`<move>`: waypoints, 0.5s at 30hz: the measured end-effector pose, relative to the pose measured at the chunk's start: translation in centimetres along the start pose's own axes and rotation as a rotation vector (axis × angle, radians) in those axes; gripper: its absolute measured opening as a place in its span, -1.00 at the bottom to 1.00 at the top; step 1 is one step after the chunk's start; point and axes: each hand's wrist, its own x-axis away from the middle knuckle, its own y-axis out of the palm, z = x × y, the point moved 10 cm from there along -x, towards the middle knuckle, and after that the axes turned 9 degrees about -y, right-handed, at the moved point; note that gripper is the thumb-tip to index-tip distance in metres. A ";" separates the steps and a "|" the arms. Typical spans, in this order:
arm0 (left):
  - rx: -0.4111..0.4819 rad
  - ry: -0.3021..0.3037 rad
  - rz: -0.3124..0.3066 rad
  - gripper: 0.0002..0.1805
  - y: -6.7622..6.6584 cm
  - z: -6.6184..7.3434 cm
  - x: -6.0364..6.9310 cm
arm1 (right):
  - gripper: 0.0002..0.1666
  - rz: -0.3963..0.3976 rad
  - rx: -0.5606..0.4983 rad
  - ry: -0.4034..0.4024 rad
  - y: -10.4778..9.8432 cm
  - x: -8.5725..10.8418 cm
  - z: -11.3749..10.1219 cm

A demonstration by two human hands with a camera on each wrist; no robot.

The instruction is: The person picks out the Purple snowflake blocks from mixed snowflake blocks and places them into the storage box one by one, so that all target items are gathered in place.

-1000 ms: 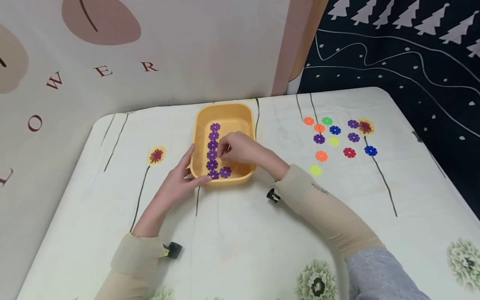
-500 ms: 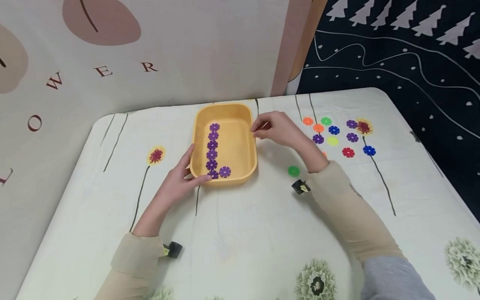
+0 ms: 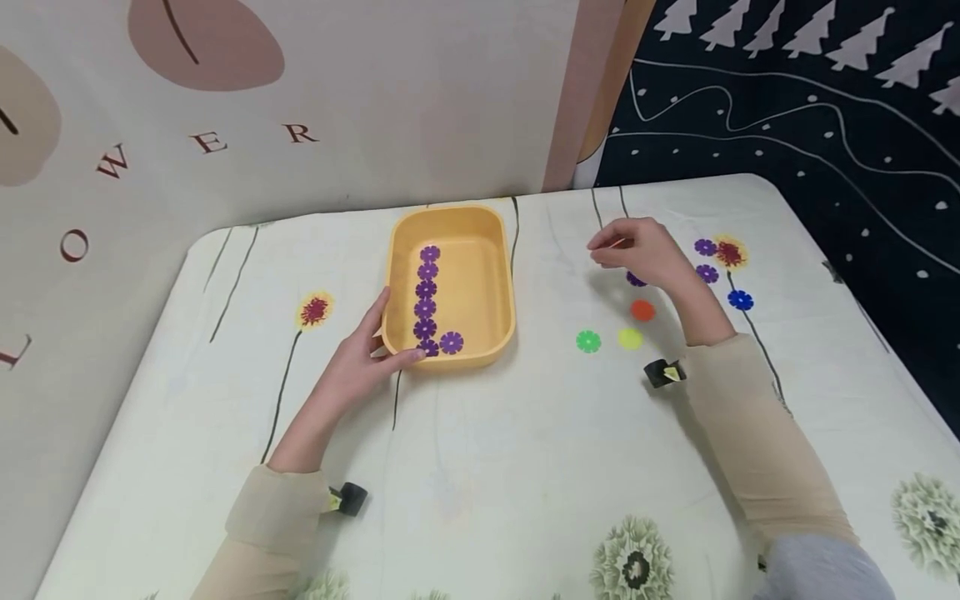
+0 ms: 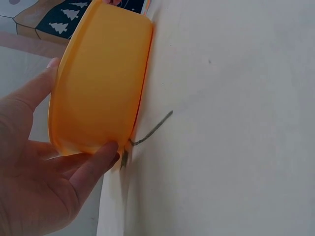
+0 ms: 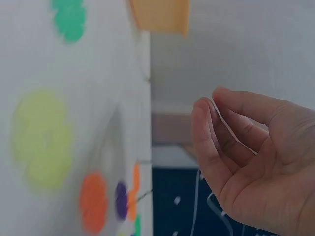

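A yellow plastic tray (image 3: 474, 283) stands on the table, its side wall also filling the left wrist view. Inside lies a column of purple snowflake-shaped discs (image 3: 425, 289), with one more purple disc (image 3: 452, 342) beside its near end. My left hand (image 3: 358, 358) grips the tray's near left corner, thumb over the rim. To the right, my right hand (image 3: 641, 250) hovers above loose discs. In the right wrist view its fingers (image 5: 209, 142) are loosely bent, with a gap to the thumb and nothing held. That hand and forearm hide some of the discs.
Near the right hand lie a green disc (image 3: 588, 342), a yellow disc (image 3: 630, 337) and an orange disc (image 3: 642, 311). Farther right are a blue disc (image 3: 740, 300) and two purple ones. The white flower-printed cloth (image 3: 480, 467) covers the table, with a wall hanging behind.
My right hand has left the inside of the tray and moved right, over the loose discs. The green disc has come into sight from under that arm. My left hand stays put.
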 end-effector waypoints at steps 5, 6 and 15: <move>0.008 -0.004 -0.009 0.17 0.0 0.1 0.1 | -0.64 0.028 0.007 0.061 -0.9 0.7 2.9; 0.010 -0.006 -0.009 0.17 0.0 0.0 0.1 | -0.64 0.032 0.002 0.082 -1.0 0.9 3.5; -0.001 -0.010 0.000 0.17 0.1 -0.3 -0.2 | -0.52 0.011 0.007 0.235 -1.4 2.1 7.6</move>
